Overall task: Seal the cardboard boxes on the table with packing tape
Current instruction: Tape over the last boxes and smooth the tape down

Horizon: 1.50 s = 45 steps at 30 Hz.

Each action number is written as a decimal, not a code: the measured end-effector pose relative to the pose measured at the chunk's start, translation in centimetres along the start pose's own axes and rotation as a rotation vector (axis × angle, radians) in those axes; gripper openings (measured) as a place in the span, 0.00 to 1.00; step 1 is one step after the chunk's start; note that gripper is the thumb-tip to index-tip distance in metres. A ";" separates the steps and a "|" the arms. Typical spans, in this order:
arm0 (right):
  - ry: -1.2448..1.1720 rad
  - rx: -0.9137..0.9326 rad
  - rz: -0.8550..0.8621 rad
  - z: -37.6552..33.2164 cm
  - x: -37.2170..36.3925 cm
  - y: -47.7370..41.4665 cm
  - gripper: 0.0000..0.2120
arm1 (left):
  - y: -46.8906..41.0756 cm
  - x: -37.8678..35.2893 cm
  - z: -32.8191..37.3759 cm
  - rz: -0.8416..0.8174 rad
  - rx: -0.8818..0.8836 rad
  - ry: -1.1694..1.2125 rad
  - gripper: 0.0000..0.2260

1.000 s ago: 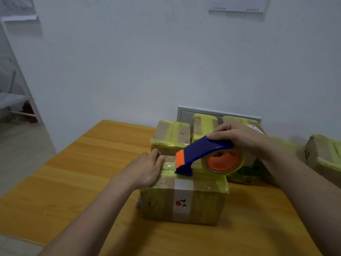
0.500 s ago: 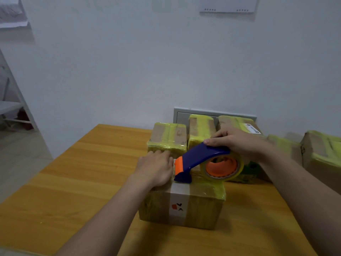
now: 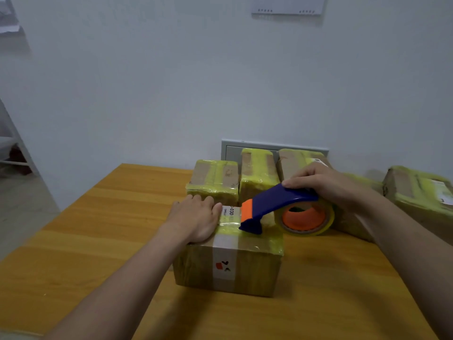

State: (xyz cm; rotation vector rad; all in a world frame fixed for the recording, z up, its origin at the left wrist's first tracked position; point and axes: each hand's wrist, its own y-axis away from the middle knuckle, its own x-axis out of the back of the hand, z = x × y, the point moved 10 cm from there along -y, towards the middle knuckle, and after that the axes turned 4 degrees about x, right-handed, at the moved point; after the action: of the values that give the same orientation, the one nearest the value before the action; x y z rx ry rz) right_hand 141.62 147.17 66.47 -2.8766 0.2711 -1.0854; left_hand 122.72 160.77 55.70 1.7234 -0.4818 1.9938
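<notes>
A wooden bench (image 3: 98,241) stands against a white wall (image 3: 147,94), with grey floor (image 3: 19,212) at the left and a grey panel (image 3: 230,148) behind. Five taped boxes can be counted: the front box (image 3: 250,273) mid-bench, three back boxes (image 3: 213,177) in a row by the wall, and one far box (image 3: 416,190) at the right edge. The left hand (image 3: 196,217) lies flat, fingers straight, on the front box's top. The right hand (image 3: 328,185) is curled round the one tape dispenser (image 3: 274,200), whose nose touches that top just beside the left hand. Its single roll (image 3: 328,217) hides part of a back box.
</notes>
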 end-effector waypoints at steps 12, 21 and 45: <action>-0.059 -0.026 0.062 0.6 -1.5 -0.2 0.17 | -0.3 0.2 1.9 0.020 -0.105 0.018 0.20; -0.088 -0.029 -0.001 -1.5 -5.5 -3.6 0.18 | -1.5 0.9 -4.1 0.058 0.026 -0.037 0.23; -0.071 -0.007 -0.026 0.9 -3.7 -0.9 0.18 | -1.6 -0.1 0.1 0.070 -0.018 0.040 0.20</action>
State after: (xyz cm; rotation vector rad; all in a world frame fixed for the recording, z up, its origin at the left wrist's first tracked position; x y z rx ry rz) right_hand 139.61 148.73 63.50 -2.9254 0.2345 -0.9854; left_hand 123.67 162.07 55.54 1.6740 -0.5521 2.0617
